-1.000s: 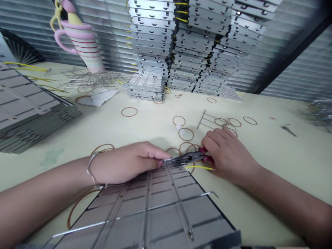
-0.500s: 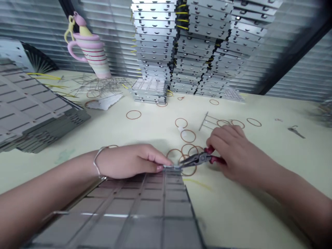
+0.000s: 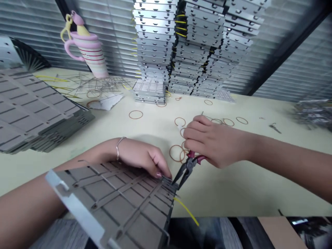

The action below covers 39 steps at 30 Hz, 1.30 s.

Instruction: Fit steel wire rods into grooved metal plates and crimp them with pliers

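Panel [image 3: 116, 202] tipped up, pliers [image 3: 187, 169] now open at its corner.
Left hand [image 3: 140, 155] pinches the rim to steady it; right hand [image 3: 215, 140] closed round the pliers.

And there's the flash of colour, needle-nose pliers [image 3: 192, 166] with deep red handles and dark steel tips! Right beside them, a bright yellow wire [image 3: 185, 209] cuts across the pale cream table [image 3: 233, 197], dotted with thin orange-brown rubber bands [image 3: 136, 114]. The grey metal panel [image 3: 121, 204] shows a grid of silver strips and dark lines. Up top, a cream mug [image 3: 88, 52] sports thin red stripes and pink trim, silver stacks [image 3: 155, 41] carry yellow flecks, and the blinds [image 3: 33, 31] run in pale grey bands!
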Each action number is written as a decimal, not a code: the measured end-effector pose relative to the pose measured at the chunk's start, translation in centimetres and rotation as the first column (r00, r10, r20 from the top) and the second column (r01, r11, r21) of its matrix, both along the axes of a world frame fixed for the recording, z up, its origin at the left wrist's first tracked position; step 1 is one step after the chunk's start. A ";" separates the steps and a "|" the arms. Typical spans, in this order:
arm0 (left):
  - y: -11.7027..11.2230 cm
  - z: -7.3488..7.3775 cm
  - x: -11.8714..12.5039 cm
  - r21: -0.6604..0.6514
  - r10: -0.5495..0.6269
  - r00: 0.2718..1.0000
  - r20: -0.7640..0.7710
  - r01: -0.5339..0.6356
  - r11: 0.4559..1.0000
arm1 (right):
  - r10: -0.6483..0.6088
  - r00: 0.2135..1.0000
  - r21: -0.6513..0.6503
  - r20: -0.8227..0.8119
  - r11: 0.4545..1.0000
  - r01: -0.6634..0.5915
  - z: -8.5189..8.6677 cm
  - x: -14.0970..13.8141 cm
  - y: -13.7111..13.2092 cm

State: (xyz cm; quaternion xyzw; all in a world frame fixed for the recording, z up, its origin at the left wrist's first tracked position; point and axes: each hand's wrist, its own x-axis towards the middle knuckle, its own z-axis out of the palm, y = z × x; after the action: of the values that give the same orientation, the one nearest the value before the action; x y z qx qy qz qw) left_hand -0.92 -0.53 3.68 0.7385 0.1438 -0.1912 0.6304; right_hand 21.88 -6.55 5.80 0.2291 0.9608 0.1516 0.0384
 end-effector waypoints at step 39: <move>4.9 1.3 -3.2 -0.542 0.953 0.030 0.301 -0.817 0.197 | -0.693 0.419 -0.411 -0.587 0.700 0.584 -8.4 2.8 1.6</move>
State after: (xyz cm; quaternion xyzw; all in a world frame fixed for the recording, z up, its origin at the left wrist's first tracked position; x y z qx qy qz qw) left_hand -4.11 4.41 4.97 0.4238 0.3471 0.4700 0.6921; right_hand 24.64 -4.91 -2.60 0.6129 0.7447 -0.0436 -0.2606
